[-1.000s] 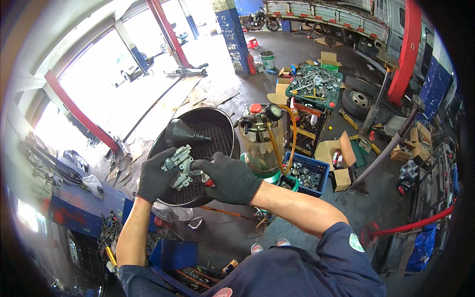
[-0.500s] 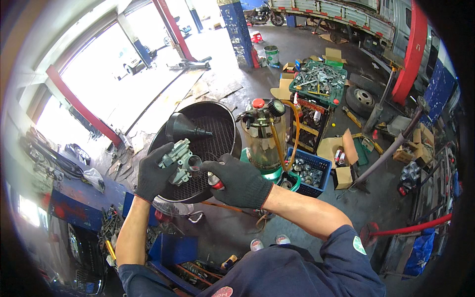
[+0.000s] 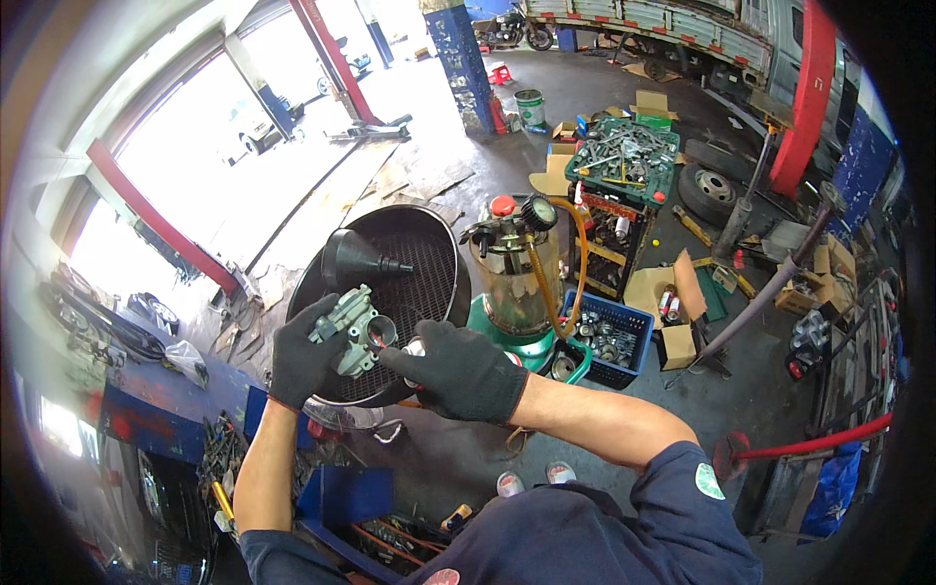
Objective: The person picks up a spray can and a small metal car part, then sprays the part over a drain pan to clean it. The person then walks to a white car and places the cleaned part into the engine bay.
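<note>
My left hand (image 3: 301, 356), in a dark knit glove, is closed around a silver cast-metal engine part (image 3: 353, 324). A round bore (image 3: 379, 331) in the part faces up and to the right. In the same kind of glove, my right hand (image 3: 462, 370) wraps around a spray can (image 3: 416, 347), most of which the fingers hide. Its forefinger points toward the bore, close to the part. Below both hands is a round black basin with a mesh grate (image 3: 421, 283). A black funnel (image 3: 357, 261) lies on that grate, just beyond the part.
A clear fluid tank (image 3: 517, 288) with a gauge and an orange hose stands right of the basin. Beyond are a blue crate of parts (image 3: 632, 369), a cardboard box (image 3: 654, 297) and a cart topped by a tool-filled green tray (image 3: 669, 168). A blue bench (image 3: 175, 414) lies left.
The bore has tilted and now looks darker inside. My right hand has turned and lowered slightly, so the can's red-and-silver end no longer shows as before. The view has shifted a little.
</note>
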Demonstrator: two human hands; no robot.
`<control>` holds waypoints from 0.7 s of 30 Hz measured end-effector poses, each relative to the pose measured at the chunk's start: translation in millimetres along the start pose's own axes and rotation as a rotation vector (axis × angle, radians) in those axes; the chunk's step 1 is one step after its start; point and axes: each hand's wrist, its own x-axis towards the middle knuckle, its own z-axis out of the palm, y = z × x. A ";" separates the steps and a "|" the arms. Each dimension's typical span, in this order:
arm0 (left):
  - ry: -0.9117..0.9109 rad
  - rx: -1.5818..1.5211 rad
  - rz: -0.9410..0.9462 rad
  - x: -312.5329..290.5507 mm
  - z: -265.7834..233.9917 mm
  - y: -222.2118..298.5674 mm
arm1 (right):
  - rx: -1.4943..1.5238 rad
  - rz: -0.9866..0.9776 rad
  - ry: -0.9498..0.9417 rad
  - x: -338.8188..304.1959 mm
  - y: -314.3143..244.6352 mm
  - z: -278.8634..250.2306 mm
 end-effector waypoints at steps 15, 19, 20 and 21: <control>0.024 0.087 0.076 1.7 -3.5 3.4 | -0.051 -0.004 0.010 -1.0 -5.4 -1.4; 0.024 0.141 0.126 3.4 -6.3 6.3 | 0.041 0.084 -0.020 -1.4 -8.5 -3.6; 0.026 0.148 0.144 3.9 -6.5 5.7 | 0.058 0.135 -0.063 -2.1 -8.4 -4.5; 0.030 0.141 0.158 3.8 -6.6 4.3 | 0.102 0.153 -0.029 -3.3 -8.4 -5.3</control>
